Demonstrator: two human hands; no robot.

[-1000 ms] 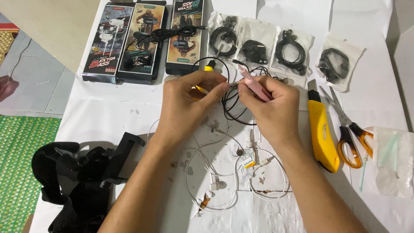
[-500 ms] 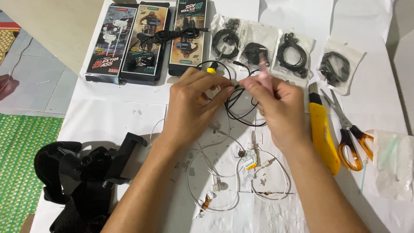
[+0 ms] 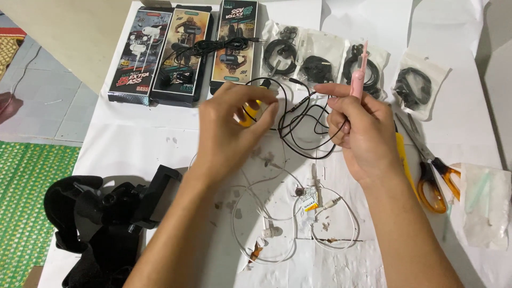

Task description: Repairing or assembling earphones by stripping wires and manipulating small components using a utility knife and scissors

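- Head view, my left hand (image 3: 229, 128): raised just above the middle of the surface (image 3: 160, 144). The fingers (image 3: 261, 98) curl together around a small yellow tool (image 3: 247, 116), of which only a part shows. They also touch the black earphone cable (image 3: 298, 125) where its loop passes the fingertips. Judged purpose: to steady the cable close to the working point.
- Head view, my right hand (image 3: 362, 133): raised to the right of the left hand. The thumb and fingers pinch a slim pink tool (image 3: 358, 74), which stands nearly upright with its tip toward the far edge. The index finger points left, toward the left hand. The grip sits low on the tool, which I judge gives fine control of the tip.
- Head view, black earphone cable: it hangs in loose loops between the two hands, over the middle of the surface, with a strand running under the right palm.
- Head view, near edge: a white earphone cable (image 3: 277, 213) lies coiled, with small debris beside it.
- Head view, far edge: three earphone boxes (image 3: 181, 50) lie side by side toward the left corner. Four clear bags of black earphones (image 3: 346, 66) lie in a row to their right, within reach.
- Head view, right edge: orange-handled scissors (image 3: 429, 170) and a yellow knife (image 3: 401, 154) lie parked beside my right wrist.
- Head view, near left corner: a black strap mount (image 3: 101, 224) lies clear of the work.
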